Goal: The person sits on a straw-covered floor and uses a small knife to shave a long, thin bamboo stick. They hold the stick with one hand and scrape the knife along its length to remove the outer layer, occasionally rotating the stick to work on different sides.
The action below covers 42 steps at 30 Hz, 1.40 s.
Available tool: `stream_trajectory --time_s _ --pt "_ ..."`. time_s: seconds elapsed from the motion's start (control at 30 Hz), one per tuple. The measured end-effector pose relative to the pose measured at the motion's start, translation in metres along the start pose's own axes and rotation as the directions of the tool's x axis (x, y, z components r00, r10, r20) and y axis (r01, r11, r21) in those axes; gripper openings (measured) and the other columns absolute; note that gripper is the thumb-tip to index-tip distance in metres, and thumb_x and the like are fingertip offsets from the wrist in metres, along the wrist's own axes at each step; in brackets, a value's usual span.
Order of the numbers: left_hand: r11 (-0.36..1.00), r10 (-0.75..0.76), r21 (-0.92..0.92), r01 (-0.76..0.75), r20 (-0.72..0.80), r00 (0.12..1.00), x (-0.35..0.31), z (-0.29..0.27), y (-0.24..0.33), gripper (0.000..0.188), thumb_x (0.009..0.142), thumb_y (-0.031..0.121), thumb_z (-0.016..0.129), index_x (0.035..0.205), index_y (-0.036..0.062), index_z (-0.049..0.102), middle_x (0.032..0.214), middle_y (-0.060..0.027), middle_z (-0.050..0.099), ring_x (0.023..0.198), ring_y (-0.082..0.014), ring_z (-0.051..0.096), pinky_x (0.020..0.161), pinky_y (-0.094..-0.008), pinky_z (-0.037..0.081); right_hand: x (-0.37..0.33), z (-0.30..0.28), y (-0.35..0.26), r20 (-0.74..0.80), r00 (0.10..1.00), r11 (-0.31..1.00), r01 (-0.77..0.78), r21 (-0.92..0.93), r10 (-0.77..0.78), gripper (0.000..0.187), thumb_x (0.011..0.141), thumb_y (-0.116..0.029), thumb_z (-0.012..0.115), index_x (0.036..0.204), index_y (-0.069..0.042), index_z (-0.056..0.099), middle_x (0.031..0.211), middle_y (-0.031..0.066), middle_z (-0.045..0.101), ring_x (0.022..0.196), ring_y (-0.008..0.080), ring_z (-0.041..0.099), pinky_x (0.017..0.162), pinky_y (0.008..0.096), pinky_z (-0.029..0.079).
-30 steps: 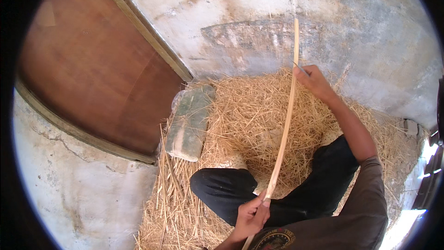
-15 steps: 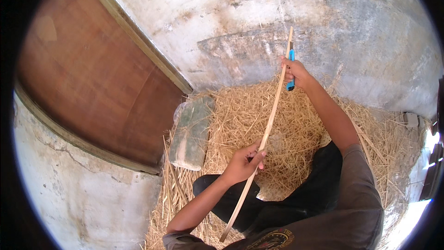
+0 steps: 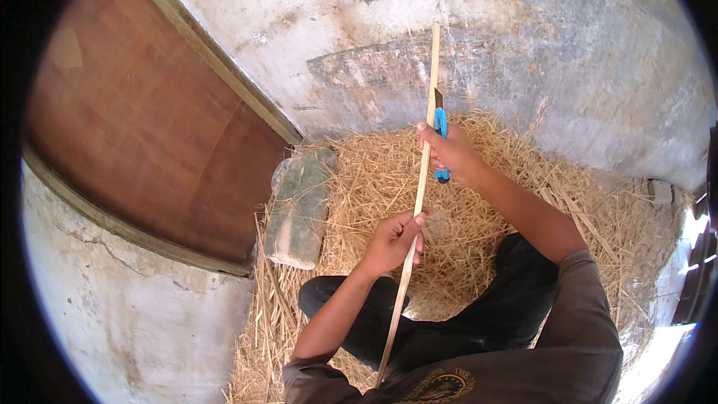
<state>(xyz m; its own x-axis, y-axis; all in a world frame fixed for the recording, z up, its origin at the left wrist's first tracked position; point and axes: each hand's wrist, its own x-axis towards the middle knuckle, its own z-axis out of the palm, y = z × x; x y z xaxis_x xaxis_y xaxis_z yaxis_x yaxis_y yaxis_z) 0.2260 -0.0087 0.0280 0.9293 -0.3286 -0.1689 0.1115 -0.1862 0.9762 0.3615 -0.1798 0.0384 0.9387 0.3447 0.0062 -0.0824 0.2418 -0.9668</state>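
The left hand point(image 3: 394, 243) is grasping the pale wooden strip point(image 3: 421, 188) slightly nearer the body than its middle, its thumb pressing on one side and its fingers curling behind. The right hand point(image 3: 452, 152) is closing around both the strip, farther up, and a blue utility knife point(image 3: 440, 123), its fingers bending around the handle. The knife's blade is pointing away from the body alongside the strip; whether it is touching the wood, I cannot tell. The strip is slanting above the bed of shavings point(image 3: 366, 187), its far end reaching past the bed's far edge in front of the stained wall point(image 3: 523, 60), its near end meeting the brown shirt point(image 3: 523, 366). A grey-green block point(image 3: 301, 206) is resting at the bed's left edge, near the brown door panel point(image 3: 164, 127). Dark trousers point(image 3: 516, 307) are covering the bent legs.
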Motion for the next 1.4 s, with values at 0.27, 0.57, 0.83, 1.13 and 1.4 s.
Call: stream_trajectory --time_s 0.27,0.57,0.83,1.13,1.4 --pt "0.998 -0.009 -0.059 -0.005 -0.245 0.97 -0.041 0.002 0.015 0.031 0.101 0.027 0.043 0.105 0.0015 0.06 0.05 0.0044 0.039 0.038 -0.0041 0.035 0.038 -0.0212 0.03 -0.046 -0.008 -0.02 0.152 0.956 0.373 0.24 -0.896 -0.249 0.079 0.078 -0.08 0.042 0.061 -0.005 0.059 0.047 0.0056 0.048 0.04 0.0209 0.049 0.04 0.038 0.039" --pt "0.968 0.064 0.25 0.01 -0.286 0.956 -0.101 0.031 0.018 0.02 0.1 0.017 0.044 0.099 0.001 0.055 0.055 0.0009 0.041 0.051 -0.0048 0.037 0.047 -0.025 0.032 -0.049 0.008 0.005 0.188 0.925 0.142 0.246 -0.959 -0.33 0.071 0.075 -0.076 0.052 0.051 -0.009 0.054 0.041 0.0065 0.044 0.037 0.025 0.049 0.039 0.0375 0.038" --pt "0.965 0.06 0.259 0.053 -0.41 0.91 -0.129 0.05 0.001 0.016 0.098 0.015 0.045 0.096 0.0031 0.055 0.053 -0.0066 0.045 0.045 -0.0123 0.047 0.045 -0.0286 0.035 -0.042 0.017 0.021 0.342 0.904 0.014 0.357 -0.934 -0.258 0.079 0.072 -0.084 0.044 0.055 -0.009 0.06 0.042 0.0068 0.049 0.038 0.0243 0.053 0.038 0.0381 0.04" --pt "0.977 -0.037 0.182 0.11 -0.366 0.93 -0.152 0.06 -0.002 0.016 0.099 0.016 0.045 0.097 0.0033 0.055 0.052 -0.002 0.041 0.046 -0.0068 0.041 0.044 -0.0269 0.032 -0.011 -0.012 0.034 0.307 0.906 0.023 0.327 -0.945 -0.29 0.075 0.082 -0.076 0.042 0.049 -0.009 0.055 0.037 0.0036 0.033 0.032 0.0215 0.036 0.036 0.0338 0.034" --pt "0.999 -0.049 0.015 0.051 -0.117 0.992 -0.206 0.095 -0.012 0.022 0.098 0.016 0.049 0.114 0.004 0.057 0.062 0.0011 0.048 0.054 -0.0057 0.042 0.05 -0.0214 0.034 0.043 -0.102 0.018 -0.228 0.945 0.204 -0.182 -0.962 -0.236 0.084 0.085 -0.078 0.029 0.051 -0.005 0.051 0.046 0.003 0.043 0.045 0.0169 0.047 0.042 0.0356 0.038"
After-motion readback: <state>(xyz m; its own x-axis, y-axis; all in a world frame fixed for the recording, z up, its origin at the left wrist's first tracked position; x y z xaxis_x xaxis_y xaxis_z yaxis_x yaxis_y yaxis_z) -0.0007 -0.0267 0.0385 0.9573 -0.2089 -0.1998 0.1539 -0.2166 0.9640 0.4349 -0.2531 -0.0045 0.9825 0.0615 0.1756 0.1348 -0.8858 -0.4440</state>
